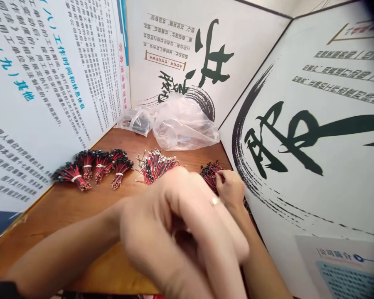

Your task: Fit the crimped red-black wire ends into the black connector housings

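My left hand is raised close to the camera, large and blurred, and hides whatever it may hold. A small pale ring or band shows near its edge. My right hand reaches the far right of the wooden table, with its fingers pinching into a dark bundle of red and black wires. To its left lies a looser bundle of red and black wires with bare metal ends. Several banded wire bundles sit further left.
Two clear plastic bags are heaped in the back corner of the table, one with dark contents. Printed panels with Chinese text and brushwork stand as walls on the left, back and right.
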`<state>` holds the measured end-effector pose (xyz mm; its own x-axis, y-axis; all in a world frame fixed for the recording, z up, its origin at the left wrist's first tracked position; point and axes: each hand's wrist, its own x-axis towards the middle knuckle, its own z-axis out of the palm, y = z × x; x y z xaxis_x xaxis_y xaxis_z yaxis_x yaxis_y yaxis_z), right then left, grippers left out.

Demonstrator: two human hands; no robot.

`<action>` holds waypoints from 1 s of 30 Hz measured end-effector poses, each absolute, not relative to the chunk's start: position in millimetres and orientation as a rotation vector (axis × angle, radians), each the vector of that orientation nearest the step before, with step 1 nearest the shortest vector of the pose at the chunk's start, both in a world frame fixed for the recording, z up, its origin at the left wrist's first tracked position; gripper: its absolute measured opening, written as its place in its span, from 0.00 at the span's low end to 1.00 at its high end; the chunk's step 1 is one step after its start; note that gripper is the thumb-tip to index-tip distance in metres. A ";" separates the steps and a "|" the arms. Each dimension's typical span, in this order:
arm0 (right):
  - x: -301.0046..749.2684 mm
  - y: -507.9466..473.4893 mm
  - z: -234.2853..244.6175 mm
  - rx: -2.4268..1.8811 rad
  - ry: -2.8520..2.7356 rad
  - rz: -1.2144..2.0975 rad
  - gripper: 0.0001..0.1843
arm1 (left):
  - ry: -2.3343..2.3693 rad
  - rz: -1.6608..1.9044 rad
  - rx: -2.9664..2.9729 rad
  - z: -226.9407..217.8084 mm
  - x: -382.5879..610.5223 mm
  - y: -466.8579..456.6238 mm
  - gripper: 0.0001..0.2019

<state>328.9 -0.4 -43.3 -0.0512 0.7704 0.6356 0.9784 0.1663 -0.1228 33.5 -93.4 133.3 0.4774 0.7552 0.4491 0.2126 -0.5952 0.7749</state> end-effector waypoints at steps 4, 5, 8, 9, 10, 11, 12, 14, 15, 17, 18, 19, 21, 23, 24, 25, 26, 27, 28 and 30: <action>331.3 2.4 -43.2 -1.679 -1.867 -0.466 0.13 | 0.115 0.599 2.023 133.1 65.8 -76.1 0.19; 331.8 2.6 -42.9 -1.687 -1.859 -0.467 0.12 | 0.056 0.555 2.035 127.3 73.7 -74.4 0.19; 333.2 3.5 -42.5 -1.722 -1.836 -0.461 0.12 | -0.076 0.548 2.241 102.5 92.7 -74.0 0.20; 333.5 3.9 -42.7 -1.732 -1.832 -0.453 0.12 | -0.119 0.505 2.316 94.4 97.2 -74.6 0.21; 333.6 4.4 -43.1 -1.739 -1.831 -0.442 0.11 | -0.130 0.467 2.356 87.5 100.5 -75.1 0.23; 333.6 4.9 -43.5 -1.741 -1.833 -0.431 0.11 | -0.141 0.432 2.390 82.5 102.9 -75.6 0.25; 333.4 5.3 -43.8 -1.741 -1.839 -0.418 0.10 | -0.145 0.412 2.412 79.4 104.4 -75.9 0.26; 332.1 5.7 -43.6 -1.738 -1.859 -0.391 0.10 | -0.134 0.394 2.437 78.3 105.3 -76.4 0.27; 331.0 5.5 -43.0 -1.738 -1.872 -0.378 0.10 | -0.121 0.389 2.452 79.5 105.2 -76.9 0.27; 327.5 4.4 -40.6 -1.757 -1.898 -0.354 0.09 | -0.083 0.361 2.505 82.9 104.5 -78.9 0.25; 325.1 3.5 -39.0 -1.786 -1.913 -0.345 0.09 | -0.060 0.339 2.544 84.6 104.1 -80.6 0.23; 322.4 2.4 -37.3 -1.827 -1.933 -0.334 0.09 | -0.046 0.310 2.585 86.0 103.8 -82.9 0.21; 316.4 0.2 -34.2 -1.921 -1.986 -0.302 0.08 | -0.028 0.231 2.681 88.1 103.2 -88.8 0.17; 310.6 -1.9 -32.2 -1.975 -2.032 -0.267 0.08 | -0.016 0.136 2.777 89.5 102.8 -95.6 0.13; 308.0 -2.8 -31.5 -1.982 -2.047 -0.254 0.08 | -0.008 0.093 2.819 89.9 102.7 -99.0 0.11; 305.7 -3.7 -31.1 -1.981 -2.055 -0.247 0.08 | -0.007 0.060 2.850 89.9 102.7 -102.2 0.10; 303.7 -4.4 -30.9 -1.979 -2.057 -0.245 0.07 | -0.012 0.040 2.870 89.3 102.9 -105.1 0.09; 302.1 -5.1 -30.7 -1.980 -2.059 -0.243 0.07 | -0.021 0.034 2.886 87.9 103.3 -107.6 0.08; 300.8 -5.6 -30.5 -1.982 -2.060 -0.241 0.07 | -0.029 0.040 2.909 85.7 103.9 -109.6 0.08; 299.0 -6.2 -30.2 -1.983 -2.065 -0.237 0.07 | -0.022 0.087 2.975 78.4 105.1 -111.4 0.07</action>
